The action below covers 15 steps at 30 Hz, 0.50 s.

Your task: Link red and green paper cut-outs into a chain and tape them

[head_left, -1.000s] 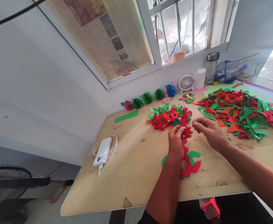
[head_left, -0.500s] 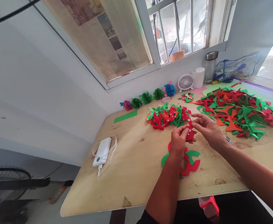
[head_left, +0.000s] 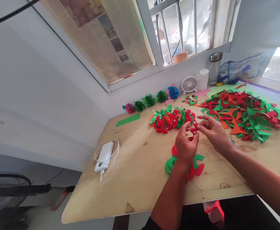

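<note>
A red paper piece with small white squares [head_left: 195, 127] hangs between my two hands above the table. My left hand [head_left: 187, 142] grips its lower part, thumb and fingers around it. The fingertips of my right hand [head_left: 210, 131] pinch its right edge. Just behind lies a row of red, orange and green cut paper shapes [head_left: 166, 121], some with white squares. Below my left hand, partly hidden by the forearm, are loose green and red curved pieces [head_left: 197, 161].
Paper scraps [head_left: 245, 115] are heaped at the right. Along the wall stand paper balls [head_left: 149, 100], a small fan [head_left: 189, 84], a white cylinder [head_left: 202, 79] and a glass bottle [head_left: 214, 68]. A white power bank [head_left: 105, 156] with cable lies left, near a green strip [head_left: 128, 120].
My left hand has turned and its fingers have moved up around the red piece, which is now tilted. My right hand has barely moved.
</note>
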Available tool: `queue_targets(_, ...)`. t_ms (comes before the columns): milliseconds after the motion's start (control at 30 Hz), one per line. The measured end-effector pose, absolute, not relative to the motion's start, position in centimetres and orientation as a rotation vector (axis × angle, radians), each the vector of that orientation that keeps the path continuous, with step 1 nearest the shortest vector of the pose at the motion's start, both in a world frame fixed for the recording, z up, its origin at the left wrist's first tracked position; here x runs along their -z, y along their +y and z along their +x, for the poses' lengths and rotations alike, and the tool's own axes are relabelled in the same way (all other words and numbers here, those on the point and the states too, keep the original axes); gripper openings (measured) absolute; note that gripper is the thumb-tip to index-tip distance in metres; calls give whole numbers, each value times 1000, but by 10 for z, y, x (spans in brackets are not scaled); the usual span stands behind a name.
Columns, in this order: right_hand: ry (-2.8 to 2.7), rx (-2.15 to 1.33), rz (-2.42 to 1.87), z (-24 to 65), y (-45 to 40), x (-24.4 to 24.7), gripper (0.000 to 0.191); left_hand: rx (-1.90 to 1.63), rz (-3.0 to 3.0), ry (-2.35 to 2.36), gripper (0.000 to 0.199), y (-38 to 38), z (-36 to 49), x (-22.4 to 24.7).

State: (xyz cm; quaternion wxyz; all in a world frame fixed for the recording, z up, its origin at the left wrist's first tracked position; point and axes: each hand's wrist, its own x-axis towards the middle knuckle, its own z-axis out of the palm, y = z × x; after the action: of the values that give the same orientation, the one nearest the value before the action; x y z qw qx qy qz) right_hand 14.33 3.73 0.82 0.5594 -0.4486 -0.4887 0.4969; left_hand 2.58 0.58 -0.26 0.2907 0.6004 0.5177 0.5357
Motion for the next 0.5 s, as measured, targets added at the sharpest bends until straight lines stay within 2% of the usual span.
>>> queue_targets(133,-1167,-1184,-1046,142,36,-7,46,-1460,1824,1458,56,6,28,8)
queue_targets(500,-1168,-1130,-1031,138,36,2,49,-1479,1861,1573,58,4,33,13)
